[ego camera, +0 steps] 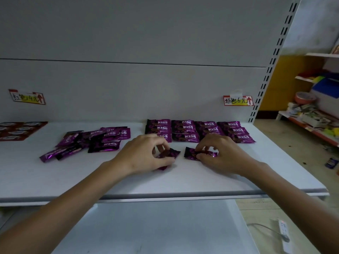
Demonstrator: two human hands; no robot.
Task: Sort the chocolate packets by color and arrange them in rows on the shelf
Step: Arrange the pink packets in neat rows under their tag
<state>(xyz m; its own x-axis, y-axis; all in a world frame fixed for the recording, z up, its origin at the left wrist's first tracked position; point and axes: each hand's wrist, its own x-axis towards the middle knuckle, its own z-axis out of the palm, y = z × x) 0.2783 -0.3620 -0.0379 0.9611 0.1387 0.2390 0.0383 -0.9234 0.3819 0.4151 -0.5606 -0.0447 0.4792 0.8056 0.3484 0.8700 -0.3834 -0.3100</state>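
- On the white shelf (238, 171), toward its middle front, I am pinching one purple packet in each hand.
- My left hand (145, 154) is gripping a tilted purple packet (171, 153) between thumb and fingertips; the packet is lying at an angle on the shelf surface.
- My right hand (220, 154) is pinching a second purple packet (190, 153) in the same manner, just beside the first and lying nearly level.
- Behind both hands, sorted purple packets (200, 130) are sitting in neat overlapping rows against the back panel, below a pink price label (238, 100).
- To the left, a loose heap of purple packets (91, 142) is lying unsorted.
- At the far left edge, red packets (20, 130) are lying in rows, beneath a red price label (27, 97).
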